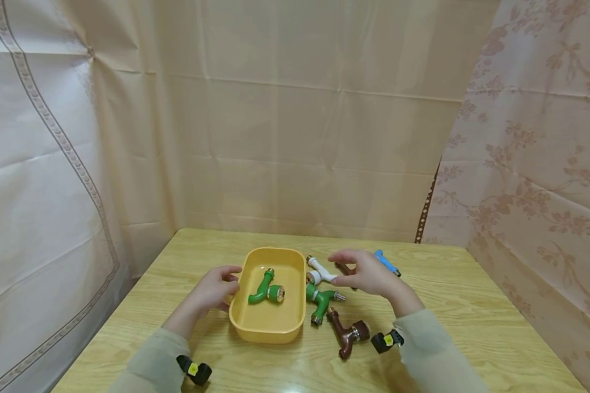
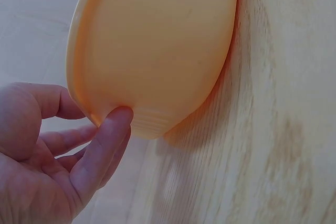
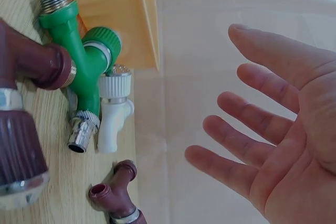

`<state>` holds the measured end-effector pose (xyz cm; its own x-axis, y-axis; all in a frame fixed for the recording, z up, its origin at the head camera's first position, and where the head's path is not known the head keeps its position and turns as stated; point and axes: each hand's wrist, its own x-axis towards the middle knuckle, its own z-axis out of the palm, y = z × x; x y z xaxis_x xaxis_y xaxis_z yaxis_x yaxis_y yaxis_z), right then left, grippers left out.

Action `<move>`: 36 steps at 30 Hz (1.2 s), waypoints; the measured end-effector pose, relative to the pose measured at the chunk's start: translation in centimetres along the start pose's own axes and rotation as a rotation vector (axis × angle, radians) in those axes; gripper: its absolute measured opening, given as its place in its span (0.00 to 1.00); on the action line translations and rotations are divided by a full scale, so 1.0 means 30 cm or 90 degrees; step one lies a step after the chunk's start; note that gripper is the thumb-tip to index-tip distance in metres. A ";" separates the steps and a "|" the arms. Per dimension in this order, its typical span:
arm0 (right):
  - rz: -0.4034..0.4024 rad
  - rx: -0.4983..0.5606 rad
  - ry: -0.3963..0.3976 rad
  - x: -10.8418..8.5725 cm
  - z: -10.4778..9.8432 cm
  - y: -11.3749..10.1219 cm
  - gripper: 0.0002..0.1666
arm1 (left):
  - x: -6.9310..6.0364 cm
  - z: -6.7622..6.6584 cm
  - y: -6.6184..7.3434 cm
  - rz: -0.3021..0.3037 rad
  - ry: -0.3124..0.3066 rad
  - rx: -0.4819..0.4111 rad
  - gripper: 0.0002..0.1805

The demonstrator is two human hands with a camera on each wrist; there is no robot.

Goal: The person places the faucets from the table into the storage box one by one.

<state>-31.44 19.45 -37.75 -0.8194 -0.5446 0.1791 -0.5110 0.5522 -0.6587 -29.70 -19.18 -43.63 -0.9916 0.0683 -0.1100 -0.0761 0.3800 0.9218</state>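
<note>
Nearest I see both sleeves point(image 1: 437, 349), a small black camera point(image 1: 387, 341) at each cuff. On the wooden surface point(image 1: 140, 308), right of centre, I have the near brown tap point(image 1: 344, 334) lying with its knob to the right. Left of it and a little farther sits the yellow tray point(image 1: 275, 330), with one green tap point(image 1: 260, 293) lying inside, knob to the right. The left hand point(image 1: 211, 293) grasps the tray at its left rim; from that wrist I make out fingertips against the outer wall. A second green tap point(image 1: 323, 299) lies outside, just beside the tray's right wall. Just beyond it I find the white tap point(image 1: 322, 270), also close to the tray. The right hand point(image 1: 369, 274) is released, holding nothing, fingers spread; from my head view it partly hides the far brown tap point(image 3: 116, 195). Past that hand, to the right, the blue tap point(image 1: 385, 261) lies toward the far edge. Behind hangs a beige cloth point(image 1: 295, 136), with a flowered cloth point(image 1: 541, 164) on the right.
</note>
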 end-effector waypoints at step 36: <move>0.041 -0.059 -0.037 -0.130 -0.003 0.066 0.39 | 0.003 -0.006 -0.001 -0.004 -0.008 -0.006 0.30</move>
<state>-29.30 22.73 -39.68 -0.8365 -0.5399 0.0939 -0.4815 0.6424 -0.5962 -29.80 -19.35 -43.61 -0.9898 0.0772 -0.1198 -0.0829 0.3717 0.9247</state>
